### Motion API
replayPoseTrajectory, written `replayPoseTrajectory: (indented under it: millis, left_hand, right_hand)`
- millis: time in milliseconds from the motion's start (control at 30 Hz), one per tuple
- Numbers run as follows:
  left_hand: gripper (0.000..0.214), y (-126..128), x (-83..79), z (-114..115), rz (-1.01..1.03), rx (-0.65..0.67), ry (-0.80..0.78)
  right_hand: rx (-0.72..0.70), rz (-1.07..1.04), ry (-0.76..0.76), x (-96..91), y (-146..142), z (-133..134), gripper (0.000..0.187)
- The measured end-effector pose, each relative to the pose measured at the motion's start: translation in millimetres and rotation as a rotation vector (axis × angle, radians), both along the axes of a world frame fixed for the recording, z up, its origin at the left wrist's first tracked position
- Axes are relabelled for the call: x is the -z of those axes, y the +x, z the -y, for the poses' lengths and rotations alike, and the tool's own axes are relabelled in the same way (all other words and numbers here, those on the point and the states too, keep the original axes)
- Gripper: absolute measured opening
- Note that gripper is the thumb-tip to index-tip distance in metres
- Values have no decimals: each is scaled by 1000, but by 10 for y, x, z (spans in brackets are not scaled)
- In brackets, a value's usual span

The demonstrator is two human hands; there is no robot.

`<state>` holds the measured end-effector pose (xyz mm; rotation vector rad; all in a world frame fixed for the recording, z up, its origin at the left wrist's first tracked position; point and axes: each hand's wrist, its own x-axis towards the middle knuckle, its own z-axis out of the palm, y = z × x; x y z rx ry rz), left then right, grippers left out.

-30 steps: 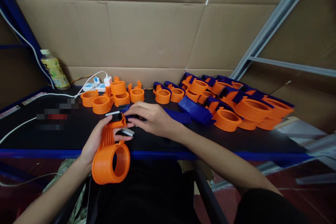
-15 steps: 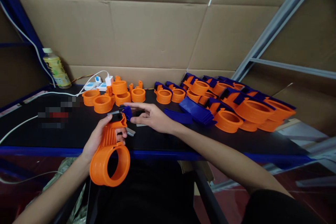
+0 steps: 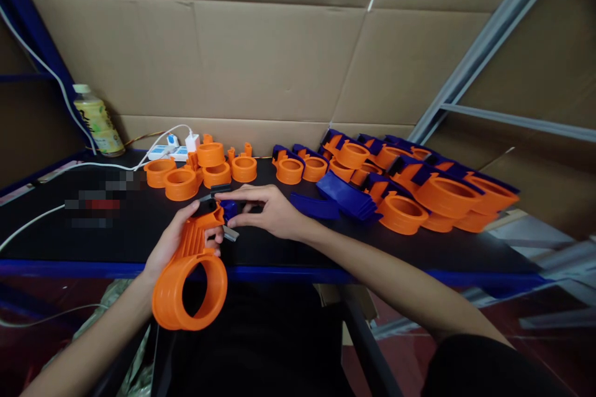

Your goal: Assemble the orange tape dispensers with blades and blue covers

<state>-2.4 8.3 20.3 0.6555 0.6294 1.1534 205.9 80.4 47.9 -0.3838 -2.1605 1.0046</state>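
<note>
My left hand (image 3: 174, 239) is wrapped round the ribbed neck of an orange tape dispenser (image 3: 162, 291), whose wide ring hangs below, over the bench's front edge. A black piece (image 3: 205, 206) sits at its upper end, by my left thumb. My right hand (image 3: 270, 211) pinches a small blue part (image 3: 229, 208) against that end, index finger stretched over the top and thumb below. How the blue part is seated is hidden by the fingers. Just beneath lies a short grey metal strip (image 3: 231, 234) on the black bench top (image 3: 279, 254).
Orange dispenser bodies (image 3: 180, 185) stand at the back left, near a white power strip (image 3: 179, 154) with cables. Blue curved pieces (image 3: 347, 195) lie right of my right hand. Stacked orange-and-blue dispensers (image 3: 447, 192) fill the right side. A drink bottle (image 3: 99, 121) stands far left.
My right fingers have closed in on the dispenser's upper end, and the blue part is now more covered by them. The dispenser's ring has shifted slightly left.
</note>
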Motion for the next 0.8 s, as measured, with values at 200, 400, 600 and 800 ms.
replayPoseTrajectory:
  millis: [200,400,600,800]
  left_hand:
    - [29,4,-23,21,40,6,15]
    - [29,23,-18,28,22,-21,-20]
    - [29,82,-24,54,-39,-20,-60]
    - [32,74,-26,28,-41,3,-76]
  right_hand:
    - [-51,49,125,-57,41,13,44]
    - [82,-30,242,-62,15,77,40]
    - [93,30,508,-74,61,45,37]
    - [123,111,610,-42,87,21,39]
